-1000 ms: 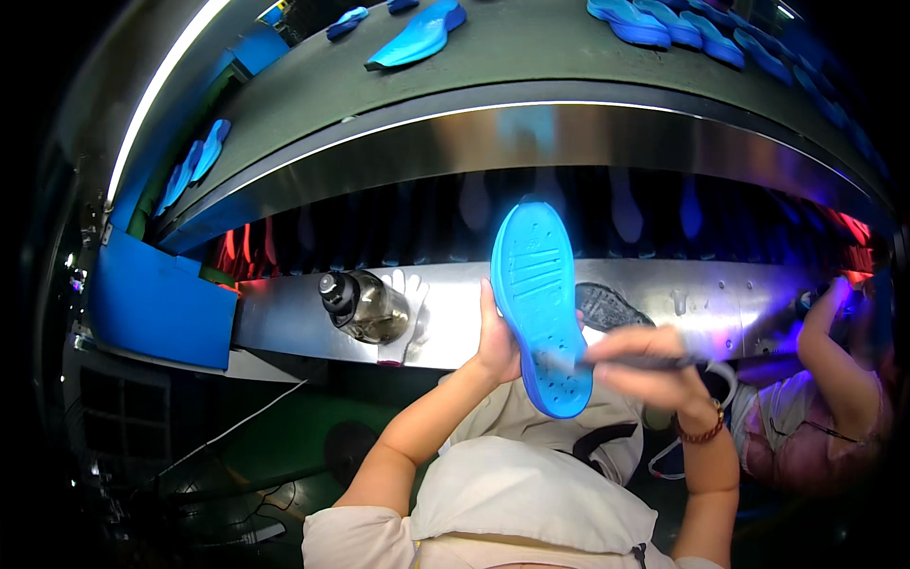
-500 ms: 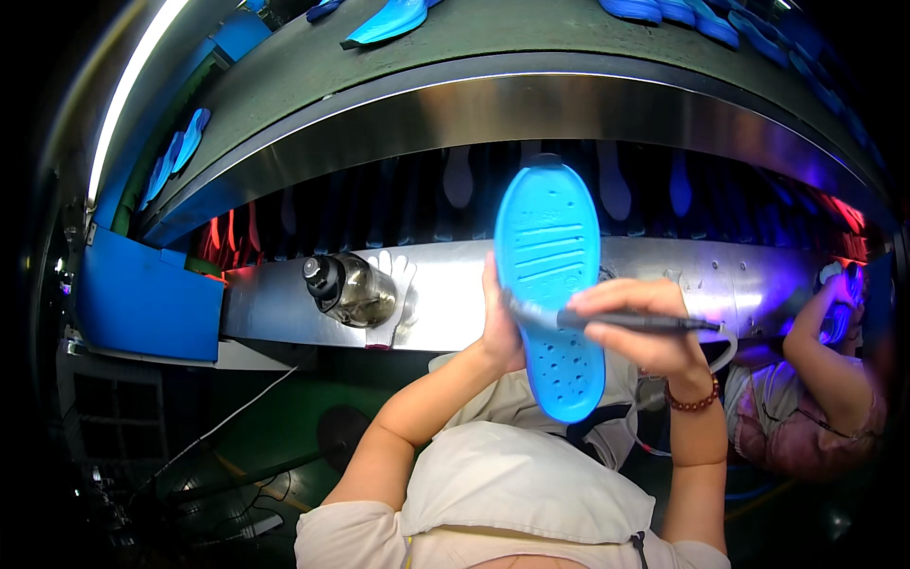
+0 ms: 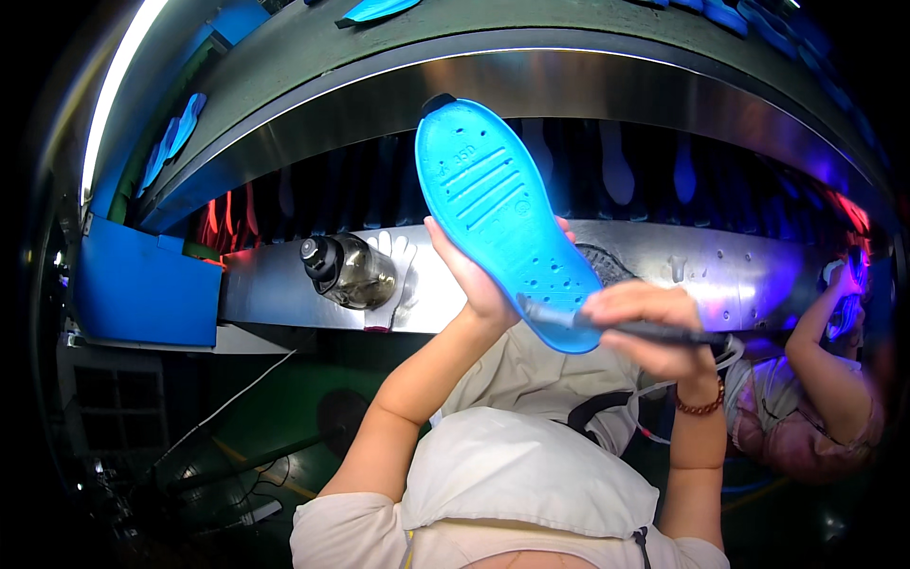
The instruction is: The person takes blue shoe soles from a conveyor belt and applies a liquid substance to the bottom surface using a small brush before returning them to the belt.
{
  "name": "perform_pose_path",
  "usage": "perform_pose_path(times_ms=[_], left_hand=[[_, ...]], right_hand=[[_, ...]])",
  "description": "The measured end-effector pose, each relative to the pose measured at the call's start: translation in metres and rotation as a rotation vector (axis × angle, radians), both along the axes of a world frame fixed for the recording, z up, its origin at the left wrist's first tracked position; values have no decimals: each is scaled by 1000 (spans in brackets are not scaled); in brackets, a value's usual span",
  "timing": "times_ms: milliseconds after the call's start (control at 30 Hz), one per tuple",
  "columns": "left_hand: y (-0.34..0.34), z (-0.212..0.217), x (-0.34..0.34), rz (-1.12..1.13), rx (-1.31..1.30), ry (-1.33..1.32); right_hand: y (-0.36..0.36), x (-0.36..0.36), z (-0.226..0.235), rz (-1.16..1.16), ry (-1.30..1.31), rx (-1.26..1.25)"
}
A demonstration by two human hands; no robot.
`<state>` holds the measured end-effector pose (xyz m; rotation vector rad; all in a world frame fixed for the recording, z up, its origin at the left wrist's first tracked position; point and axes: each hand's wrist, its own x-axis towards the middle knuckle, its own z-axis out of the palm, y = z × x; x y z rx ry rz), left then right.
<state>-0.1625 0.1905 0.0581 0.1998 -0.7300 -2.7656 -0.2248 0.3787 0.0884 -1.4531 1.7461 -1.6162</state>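
Observation:
A bright blue shoe sole (image 3: 493,204), with raised bars, small holes and a black tab at its far end, is tilted to the left above the metal ledge. My left hand (image 3: 474,280) grips it from beneath, thumb along its left edge and fingertips showing at the right edge. Closed around a black-handled brush (image 3: 678,334), my right hand (image 3: 654,313) is at the sole's near end. The brush's greyish tip is smeared by motion and lies over that end; whether it touches cannot be made out. A pale hose runs from behind the handle.
On the metal ledge (image 3: 455,313) stand a dark see-through bottle (image 3: 365,275) and a white glove (image 3: 400,258) beside it. Behind runs a green conveyor belt (image 3: 284,85) carrying blue soles. At the right a co-worker's arm (image 3: 817,322) reaches toward the ledge.
The sole has tilted to the left and shifted up and left in my left hand. The brush has gone from the sole's middle to its near end.

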Motion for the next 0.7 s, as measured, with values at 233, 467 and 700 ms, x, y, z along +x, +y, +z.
perform_pose_path(times_ms=[233,467,700], left_hand=[[-10,2,-2,55,-30,-47],[-11,23,1,-31,-57,23],[11,-6,19,-216,-103,92]], right_hand=[[11,5,-10,-203,-198,-4],[9,4,-19,-43,-620,-125],[-3,27,-15,-133,-673,-96]])
